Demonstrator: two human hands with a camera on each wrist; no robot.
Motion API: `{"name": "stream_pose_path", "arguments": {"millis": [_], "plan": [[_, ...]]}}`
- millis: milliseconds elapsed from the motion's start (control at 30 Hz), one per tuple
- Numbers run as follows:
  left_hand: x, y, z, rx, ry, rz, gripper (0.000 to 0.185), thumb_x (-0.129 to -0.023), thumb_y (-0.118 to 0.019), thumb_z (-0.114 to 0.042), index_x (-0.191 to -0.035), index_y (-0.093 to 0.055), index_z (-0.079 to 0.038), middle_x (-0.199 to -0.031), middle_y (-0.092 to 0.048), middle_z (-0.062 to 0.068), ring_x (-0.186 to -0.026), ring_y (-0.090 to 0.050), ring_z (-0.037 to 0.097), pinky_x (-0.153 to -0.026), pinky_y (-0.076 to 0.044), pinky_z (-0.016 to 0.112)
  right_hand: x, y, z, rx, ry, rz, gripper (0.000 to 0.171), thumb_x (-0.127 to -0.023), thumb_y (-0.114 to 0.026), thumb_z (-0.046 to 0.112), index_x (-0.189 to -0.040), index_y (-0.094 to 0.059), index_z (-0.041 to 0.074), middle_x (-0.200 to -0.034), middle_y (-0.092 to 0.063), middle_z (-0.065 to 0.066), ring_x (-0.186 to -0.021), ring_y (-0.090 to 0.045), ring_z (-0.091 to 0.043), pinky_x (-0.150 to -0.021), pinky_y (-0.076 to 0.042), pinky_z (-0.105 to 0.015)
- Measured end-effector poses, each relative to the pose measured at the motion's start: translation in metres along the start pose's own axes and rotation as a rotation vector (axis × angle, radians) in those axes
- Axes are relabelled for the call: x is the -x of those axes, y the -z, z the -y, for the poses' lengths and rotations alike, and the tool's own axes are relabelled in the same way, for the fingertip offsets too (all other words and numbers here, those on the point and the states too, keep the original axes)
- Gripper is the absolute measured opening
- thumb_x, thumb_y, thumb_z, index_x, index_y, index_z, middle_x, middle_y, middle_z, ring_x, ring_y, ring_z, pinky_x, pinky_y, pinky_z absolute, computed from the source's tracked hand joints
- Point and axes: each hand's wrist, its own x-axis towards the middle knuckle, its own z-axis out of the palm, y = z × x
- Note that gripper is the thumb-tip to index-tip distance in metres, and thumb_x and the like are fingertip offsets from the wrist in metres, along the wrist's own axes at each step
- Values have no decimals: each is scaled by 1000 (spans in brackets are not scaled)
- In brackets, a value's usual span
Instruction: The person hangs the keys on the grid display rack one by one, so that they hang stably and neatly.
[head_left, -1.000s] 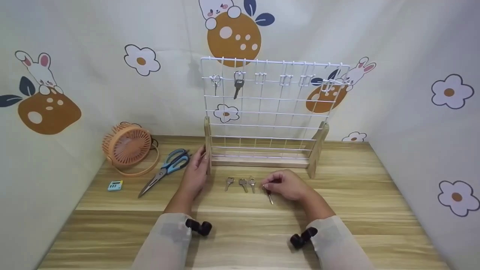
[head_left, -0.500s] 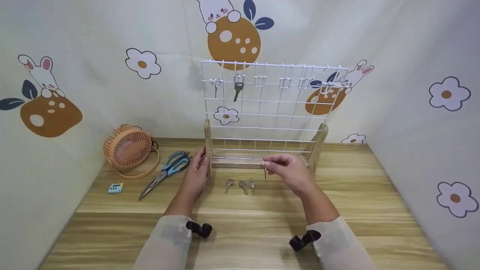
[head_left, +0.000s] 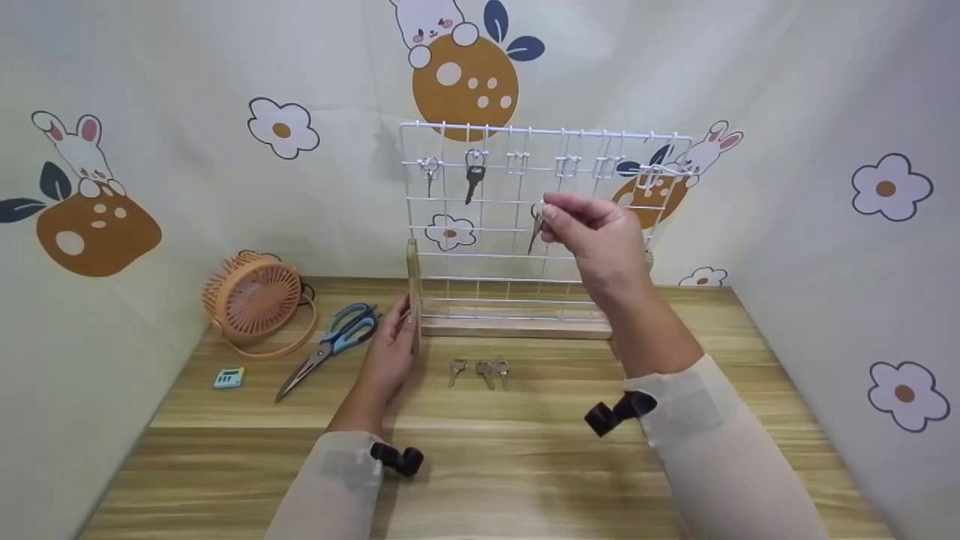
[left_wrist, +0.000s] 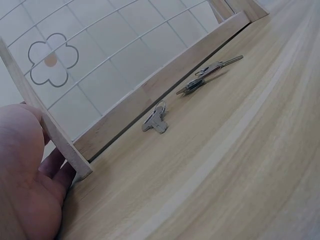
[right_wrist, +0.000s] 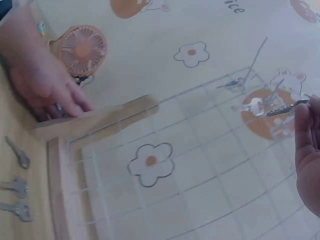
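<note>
My right hand [head_left: 604, 247] pinches a key [head_left: 533, 234] by its ring, in front of the middle of a white wire grid rack [head_left: 480, 255]. The key hangs blade down, below the row of hooks. With my left hand [head_left: 391, 346] I grip the rack's left wooden post [left_wrist: 65, 147] low down, fingers around its back edge. Two other keys hang from the hooks at the rack's left, one dark [head_left: 475, 182] and one thin [head_left: 430, 178]. Three keys lie on the table before the rack: one apart [head_left: 457, 369] and an overlapping pair [head_left: 491, 373].
Several white hooks [head_left: 568, 165] along the rack's upper right hold nothing. Left of my left hand lie blue-handled scissors [head_left: 330, 345]. Further left stand an orange fan [head_left: 259, 296] and a small light-blue timer [head_left: 229, 377]. A printed cloth [head_left: 337, 202] backs the table.
My right hand has lifted the key from the table up to the height of the grid's middle. The left hand stays on the post.
</note>
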Motion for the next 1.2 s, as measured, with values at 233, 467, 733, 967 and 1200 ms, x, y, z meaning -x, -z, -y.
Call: {"name": "stream_pose_path", "arguments": {"millis": [233, 467, 733, 967, 1200], "plan": [[1, -1, 1, -23, 9, -14, 55, -115, -41, -46, -169, -31, -38, -176, -34, 0, -162, -36, 29, -133, -32, 52, -25, -18, 18, -64, 3, -32, 31, -95, -80, 6, -123, -76, -5, -109, -76, -14, -92, -79, -20, -90, -67, -29], [2, -1, 2, -24, 14, -11, 55, -115, -41, -47, -169, -30, -37, -177, -32, 0, -163, -34, 29, -134, -31, 52, -34, -32, 12, -99, 2, -105, 36, -95, -79, 3, -127, -72, -9, -107, -76, -14, -93, -81, -20, -90, -66, -31], [2, -1, 2, -20, 14, -10, 54, -115, -41, -48, -168, -32, -38, -176, -32, -1, -163, -34, 29, -134, -31, 53, -36, -31, 3, -99, -11, -116, 35, -96, -78, 4, -129, -73, -7, -108, -76, -13, -95, -81, -21, -90, -66, -30], [2, -1, 0, -23, -27, -12, 54, -116, -42, -42, -168, -34, -29, -174, -36, 7, -162, -34, 30, -134, -31, 51, -33, -26, -10, -96, -14, -114, 28, -97, -77, 3, -124, -76, -3, -110, -75, -14, -95, -80, -22, -91, -66, -30], [0, 0, -1, -30, -18, -12, 54, -116, -41, -45, -168, -33, -33, -175, -35, 4, -163, -33, 29, -135, -30, 49, -14, -20, -38, -64, -16, -120, 24, -98, -75, 1, -121, -74, -7, -108, -76, -19, -91, -81, -18, -91, -67, -33]]}}
